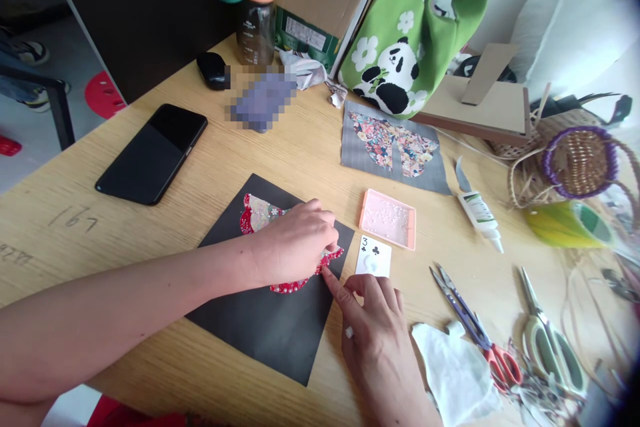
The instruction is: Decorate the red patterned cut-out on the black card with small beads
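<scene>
My left hand (pixel 295 240) lies fingers-down on a red patterned fabric butterfly (pixel 260 213) that rests on a black sheet (pixel 265 327). It covers most of the butterfly's right half. My right hand (pixel 375 330) is just to the right, its index finger stretched out and touching the butterfly's red edge near the sheet's border. A small white thing shows at that hand's side. A three of clubs playing card (pixel 373 257) with a white blob on it lies right above my right hand.
A pink tray (pixel 387 219) of small beads sits beyond the card. A grey sheet with a floral butterfly (pixel 393 143), a glue bottle (pixel 479 212), two scissors (pixel 475 330) (pixel 547 337), white cloth (pixel 455 373), a phone (pixel 153 153), a water bottle (pixel 256 7), a panda bag (pixel 405 47) and baskets (pixel 580 160) surround.
</scene>
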{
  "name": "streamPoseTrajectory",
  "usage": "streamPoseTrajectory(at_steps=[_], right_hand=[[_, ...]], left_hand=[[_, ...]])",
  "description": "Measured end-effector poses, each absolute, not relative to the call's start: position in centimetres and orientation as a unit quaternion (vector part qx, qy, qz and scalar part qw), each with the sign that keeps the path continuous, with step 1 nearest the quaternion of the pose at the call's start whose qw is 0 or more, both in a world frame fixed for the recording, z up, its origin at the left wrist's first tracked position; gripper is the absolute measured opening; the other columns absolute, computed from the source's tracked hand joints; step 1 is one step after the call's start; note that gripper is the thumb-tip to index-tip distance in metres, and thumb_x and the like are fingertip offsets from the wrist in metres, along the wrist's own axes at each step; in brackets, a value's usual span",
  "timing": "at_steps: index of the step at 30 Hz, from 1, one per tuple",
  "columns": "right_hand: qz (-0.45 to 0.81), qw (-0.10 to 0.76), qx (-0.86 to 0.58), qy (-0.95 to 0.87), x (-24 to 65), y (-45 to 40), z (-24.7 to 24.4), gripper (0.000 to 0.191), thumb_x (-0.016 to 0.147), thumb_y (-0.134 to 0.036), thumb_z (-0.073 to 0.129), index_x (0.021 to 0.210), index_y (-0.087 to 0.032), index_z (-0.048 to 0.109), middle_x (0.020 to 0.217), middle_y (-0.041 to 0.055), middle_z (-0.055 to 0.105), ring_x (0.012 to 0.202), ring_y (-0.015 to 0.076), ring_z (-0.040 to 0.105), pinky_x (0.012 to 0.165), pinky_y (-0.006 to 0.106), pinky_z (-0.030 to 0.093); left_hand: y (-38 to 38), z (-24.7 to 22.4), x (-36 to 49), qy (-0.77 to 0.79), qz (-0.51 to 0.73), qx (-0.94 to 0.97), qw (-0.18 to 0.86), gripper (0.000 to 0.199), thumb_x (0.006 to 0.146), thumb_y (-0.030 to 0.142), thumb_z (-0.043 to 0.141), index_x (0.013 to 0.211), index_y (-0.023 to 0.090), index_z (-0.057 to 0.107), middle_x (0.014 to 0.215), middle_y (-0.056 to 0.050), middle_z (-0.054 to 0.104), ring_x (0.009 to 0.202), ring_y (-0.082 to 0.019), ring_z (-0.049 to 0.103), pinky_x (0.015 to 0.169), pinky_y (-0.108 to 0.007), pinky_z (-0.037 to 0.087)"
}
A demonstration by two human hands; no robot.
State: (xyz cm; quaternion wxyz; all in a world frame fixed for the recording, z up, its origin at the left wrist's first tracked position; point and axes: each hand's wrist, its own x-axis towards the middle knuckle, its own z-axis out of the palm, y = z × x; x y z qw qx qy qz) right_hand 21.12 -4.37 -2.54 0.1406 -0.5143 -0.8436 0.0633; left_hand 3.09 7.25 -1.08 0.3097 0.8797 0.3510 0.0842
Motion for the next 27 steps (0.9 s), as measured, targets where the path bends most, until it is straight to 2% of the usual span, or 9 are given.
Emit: streamPoseTrajectory(at_steps=[19, 27], right_hand=[[0.115, 0.182, -0.506, -0.835, 21.11, -4.35, -2.43, 0.07, 0.075, 0.012, 0.038, 0.136, -0.015, 0.058, 0.096, 0.0093, 0.054, 0.087, 0.0217, 0.047, 0.071, 0.035, 0.047], [0.082, 0.166, -0.494, -0.849, 21.27, -4.42, -2.15, 0.07, 0.074, 0.011, 0.039, 0.135, -0.017, 0.059, 0.095, 0.0088, 0.055, 0.087, 0.0221, 0.046, 0.069, 0.035, 0.044]], left_hand=[[7.31, -1.1, 3.19, 0.353, 0.073, 0.88, 0.311, 0.022, 0.081, -0.001, 0.065, 0.091, 0.015, 0.077, 0.094, -0.005, 0.069, 0.095, -0.022, 0.055, 0.088, -0.033, 0.043], [7.25, -1.15, 3.05, 0.354, 0.077, 0.879, 0.309, 0.023, 0.081, -0.001, 0.065, 0.092, 0.016, 0.076, 0.095, -0.005, 0.07, 0.096, -0.022, 0.055, 0.088, -0.033, 0.044]])
